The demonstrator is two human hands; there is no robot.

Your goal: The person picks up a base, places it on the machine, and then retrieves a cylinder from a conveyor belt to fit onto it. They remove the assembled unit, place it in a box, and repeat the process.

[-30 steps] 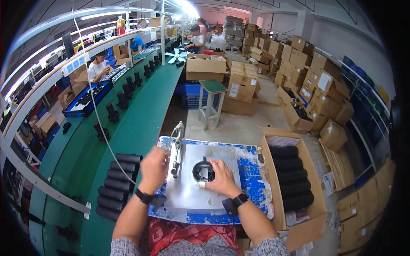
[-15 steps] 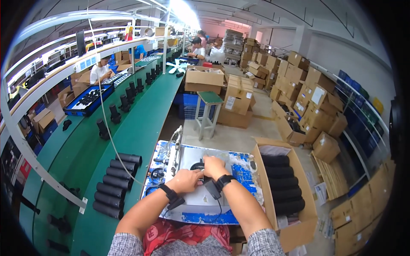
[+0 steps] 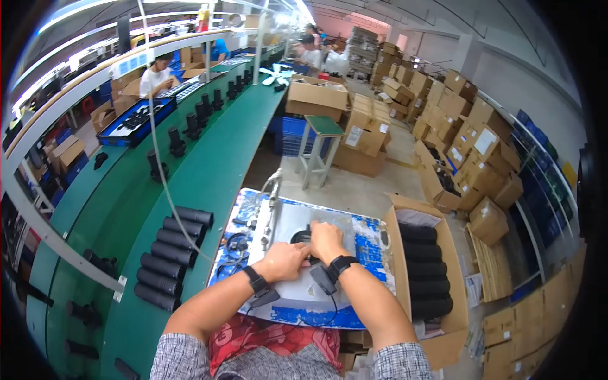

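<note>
Both hands meet over the bare metal plate (image 3: 294,218) of a small worktop in front of me. Between them sits a black round part (image 3: 300,237), mostly covered by the fingers. My left hand (image 3: 285,261) is closed, its fingertips pressed against the near side of the part. Bent fingers of my right hand (image 3: 326,242) close on its right side. What lies under the fingers is hidden. A metal fixture with a hose (image 3: 266,218) stands just left of the part. Several small black pieces (image 3: 237,244) lie at the worktop's left edge.
Left of me, black tubes (image 3: 166,263) lie in a row on the green bench (image 3: 221,164), with upright black parts behind. At my right stands an open carton (image 3: 457,297) of black cylinders. A stool (image 3: 324,126) stands ahead; a white cable (image 3: 155,139) hangs at left.
My view has shifted, so the scene sits differently in the picture. Both hands stay at the black round part, with small changes in finger position; the right hand covers its right side.
</note>
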